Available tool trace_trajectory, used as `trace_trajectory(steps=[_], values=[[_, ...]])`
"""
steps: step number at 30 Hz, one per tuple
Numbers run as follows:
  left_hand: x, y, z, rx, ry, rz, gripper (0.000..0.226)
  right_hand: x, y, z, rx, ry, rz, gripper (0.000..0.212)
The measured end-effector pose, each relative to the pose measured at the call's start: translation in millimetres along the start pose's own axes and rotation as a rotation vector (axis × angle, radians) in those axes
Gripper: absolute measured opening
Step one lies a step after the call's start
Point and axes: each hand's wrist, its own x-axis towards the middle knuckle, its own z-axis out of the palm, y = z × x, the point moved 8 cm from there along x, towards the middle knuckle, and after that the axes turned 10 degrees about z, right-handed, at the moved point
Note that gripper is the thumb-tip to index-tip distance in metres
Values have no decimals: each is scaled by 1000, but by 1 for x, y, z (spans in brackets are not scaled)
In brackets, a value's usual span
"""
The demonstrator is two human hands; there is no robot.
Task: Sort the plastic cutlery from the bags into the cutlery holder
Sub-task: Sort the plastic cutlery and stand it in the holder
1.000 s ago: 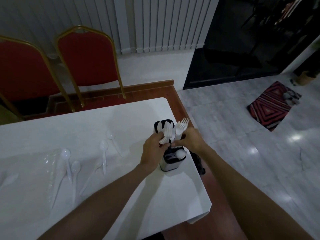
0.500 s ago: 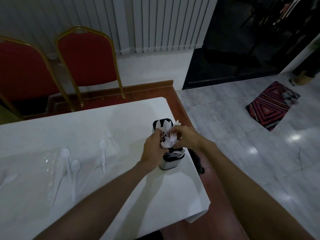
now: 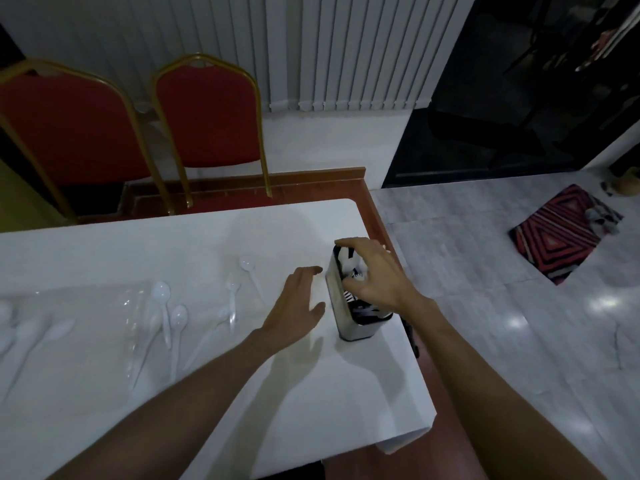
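- First, the head view: a white table (image 3: pixel 138 251) runs across the lower left, its right end stopping short of a red-brown floor strip.
- Two red chairs (image 3: pixel 207 112) with gold frames stand behind the table, before white blinds (image 3: pixel 346 46).
- To the right lies pale tiled floor with a red striped rug (image 3: pixel 561 233); the room is dim.
- A clear bag (image 3: pixel 86 323) lies flat on the table's left part, with loose white spoons (image 3: pixel 161 292) on and beside it and more spread toward the middle.
- A metal holder (image 3: pixel 337 303) stands upright near the table's right edge.
- White cutlery (image 3: pixel 346 261) shows in its far compartment and more in the near one; which kinds cannot be told.
- The right hand (image 3: pixel 377 275) is over the holder's top, fingers spread and loosely bent, with nothing seen pinched.
- The left hand (image 3: pixel 298 303) is just left of the holder, low over the table, fingers straight and released, holding nothing.
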Motion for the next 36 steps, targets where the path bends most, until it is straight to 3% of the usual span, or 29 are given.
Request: trace_trajectory(steps=[6,15,20,26,32,36], values=[[-51,-73,-68,70,208,-159,38,25,-48,79,2,-43,-33,51],[-164,-198,-144,193,384,-610,19,47,-52,226,-48,-185,224,21],[-190,-246,-152,246,215,-781,25,59,-50,270,-36,-86,430,15],[-193,-266,-148,185,110,-847,14,69,-42,292,15,-40,590,22],[-215,-262,-151,-78,328,-916,13,74,-33,291,92,-46,691,18],[-196,-263,-161,-170,458,-886,20,82,-38,282,77,-3,627,14]])
